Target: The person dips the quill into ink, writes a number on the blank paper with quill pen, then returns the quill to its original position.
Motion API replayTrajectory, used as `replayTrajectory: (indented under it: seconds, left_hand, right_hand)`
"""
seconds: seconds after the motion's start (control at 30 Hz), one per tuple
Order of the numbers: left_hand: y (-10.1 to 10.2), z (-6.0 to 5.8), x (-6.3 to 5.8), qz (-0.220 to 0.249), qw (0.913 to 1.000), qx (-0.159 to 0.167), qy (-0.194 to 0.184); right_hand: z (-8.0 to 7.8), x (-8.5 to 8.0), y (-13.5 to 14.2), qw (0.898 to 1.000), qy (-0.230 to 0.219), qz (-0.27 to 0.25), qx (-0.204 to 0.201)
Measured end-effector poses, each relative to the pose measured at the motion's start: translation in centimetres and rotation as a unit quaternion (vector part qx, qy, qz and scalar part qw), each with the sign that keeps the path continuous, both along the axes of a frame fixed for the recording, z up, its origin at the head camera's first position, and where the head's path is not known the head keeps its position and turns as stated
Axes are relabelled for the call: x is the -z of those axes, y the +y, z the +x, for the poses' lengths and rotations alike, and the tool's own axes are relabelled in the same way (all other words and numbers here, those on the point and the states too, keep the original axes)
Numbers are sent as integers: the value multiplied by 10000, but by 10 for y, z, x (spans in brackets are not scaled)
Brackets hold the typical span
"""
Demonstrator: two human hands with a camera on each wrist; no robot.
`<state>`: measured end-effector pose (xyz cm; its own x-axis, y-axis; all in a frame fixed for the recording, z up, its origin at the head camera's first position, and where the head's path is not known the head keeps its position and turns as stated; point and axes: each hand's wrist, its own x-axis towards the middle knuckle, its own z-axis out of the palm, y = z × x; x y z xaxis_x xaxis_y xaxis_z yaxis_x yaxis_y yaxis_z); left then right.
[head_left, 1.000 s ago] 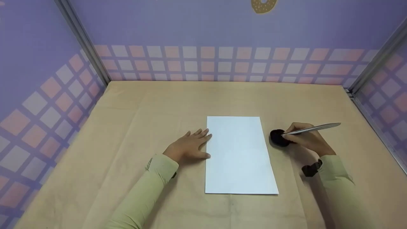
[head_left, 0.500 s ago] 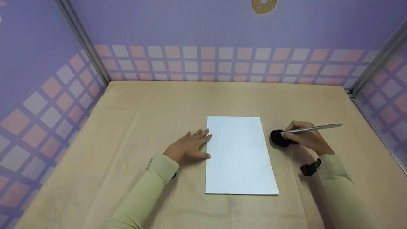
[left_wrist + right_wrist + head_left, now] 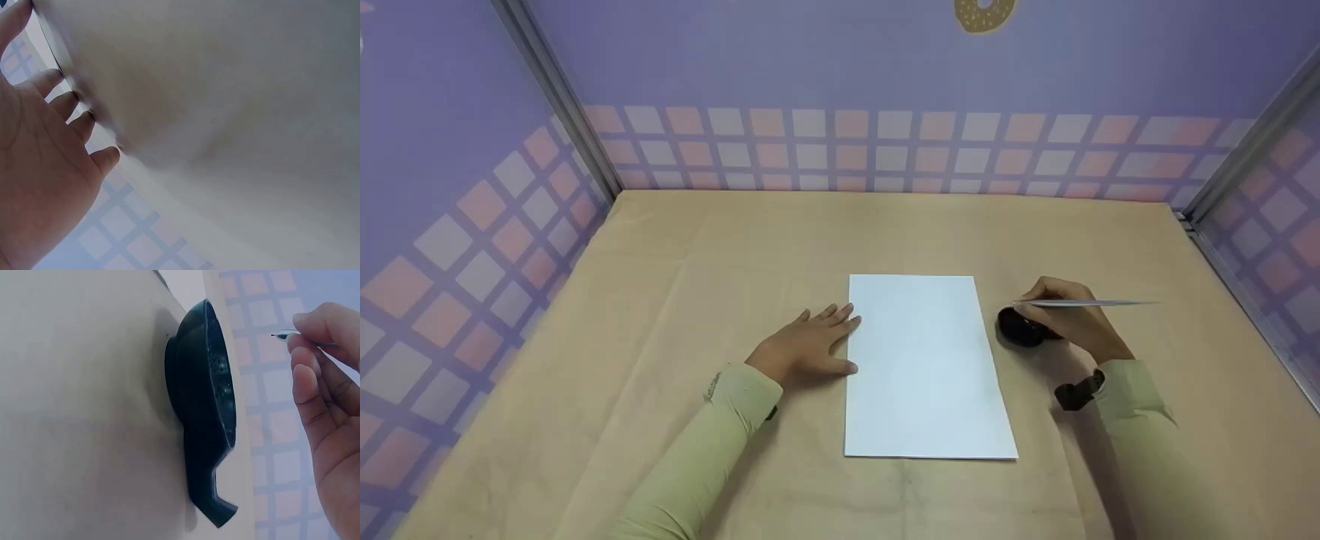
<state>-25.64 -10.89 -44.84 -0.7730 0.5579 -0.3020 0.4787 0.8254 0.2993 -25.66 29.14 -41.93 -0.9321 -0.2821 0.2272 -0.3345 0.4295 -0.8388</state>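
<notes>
If the right hand (image 3: 1076, 321), pinching a slim silvery pen-like tool (image 3: 1080, 303), dips too low, it could knock the glossy dark round dish (image 3: 194, 377) right of the white rectangular paper (image 3: 922, 367). The left hand (image 3: 808, 349), straight fingers spread, touches the paper's left edge. Only the right wrist view shows me the tip clear above the rim.

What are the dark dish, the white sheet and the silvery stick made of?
The dark dish looks like glossy plastic or ceramic: its inside glints. The white sheet seems matte paper or card: flat, crisp-edged. The silvery stick might be metal or shiny plastic; its surface gleams.
</notes>
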Motion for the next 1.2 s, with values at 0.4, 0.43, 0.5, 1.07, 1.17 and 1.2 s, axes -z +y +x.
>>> replayTrajectory:
  seconds: [0.4, 0.43, 0.5, 1.07, 1.17, 1.2]
  left_hand:
    - [0, 0, 1, 42, 10000, 13, 13]
    - [0, 0, 1, 40, 10000, 14, 15]
    - [0, 0, 1, 41, 10000, 18, 29]
    - [1, 3, 0, -27, 9998, -64, 175]
    - [2, 4, 1, -12, 9997, -91, 214]
    - [2, 4, 1, -9, 9997, -99, 215]
  right_hand:
    - [-6, 2, -14, 9991, -24, -407, -94]
    - [-7, 2, -16, 9990, -10, -438, -55]
    - [-8, 1, -20, 9987, 21, -501, 11]
    - [-16, -2, -50, 9961, -89, -795, 371]
    - [-17, 0, -54, 9953, -36, -929, 286]
    - [-18, 1, -56, 9946, -26, -1013, 242]
